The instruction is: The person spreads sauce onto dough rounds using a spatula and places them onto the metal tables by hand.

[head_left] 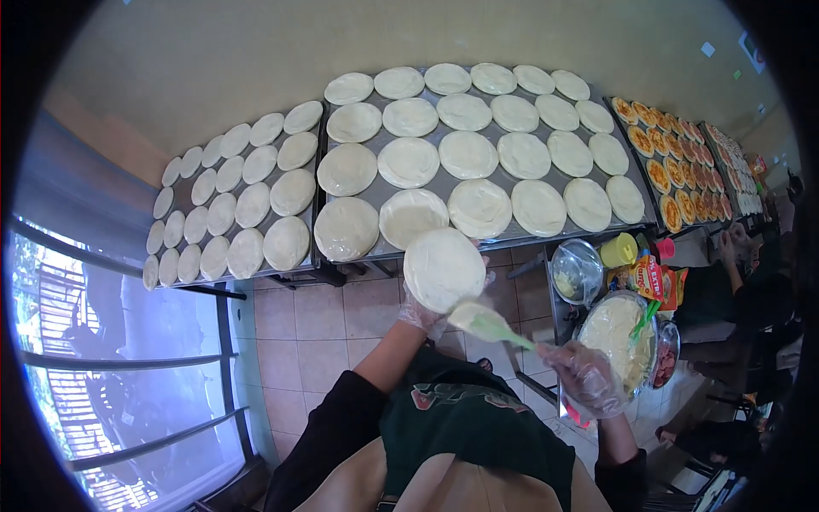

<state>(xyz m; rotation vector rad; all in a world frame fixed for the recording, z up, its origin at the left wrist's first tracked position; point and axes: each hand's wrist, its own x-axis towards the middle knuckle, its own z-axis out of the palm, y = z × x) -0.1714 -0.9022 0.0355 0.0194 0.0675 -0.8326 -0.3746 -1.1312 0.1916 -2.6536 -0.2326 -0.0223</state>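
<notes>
My left hand, in a clear plastic glove, holds up a round flat dough piece from beneath, over the front edge of the middle table. The dough hides most of its fingers. Gloved as well, my right hand grips the handle of a green spatula. White spread covers the spatula's head, which is close to the dough's lower right edge. Below and right of the dough stands a large bowl of white spread, beside my right hand.
Dough rounds coated in white fill the middle table and the left table. Topped rounds lie on a right table. A clear bowl, yellow container and food packets stand nearby. Other people are at the right.
</notes>
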